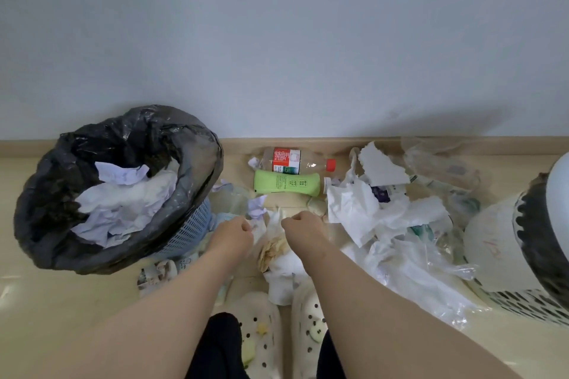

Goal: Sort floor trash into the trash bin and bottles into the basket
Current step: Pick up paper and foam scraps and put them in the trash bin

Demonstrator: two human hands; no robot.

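My left hand (234, 235) and my right hand (303, 229) are low over the floor, fingers curled, each pinching an edge of a clear plastic bag (271, 224) that holds crumpled brownish paper (271, 251). The trash bin (197, 160), lined with a black bag and holding white paper, stands at the left. A clear bottle with a red label and cap (297, 159) and a green bottle (288, 183) lie by the wall. A white basket (523, 301) stands at the right edge.
Torn white paper (357, 209) and clear plastic wrap (431, 271) are strewn right of my hands. More wrappers (157, 274) lie below the bin. A large white container (492, 243) sits in the basket. My feet in white clogs (261, 326) are at the bottom.
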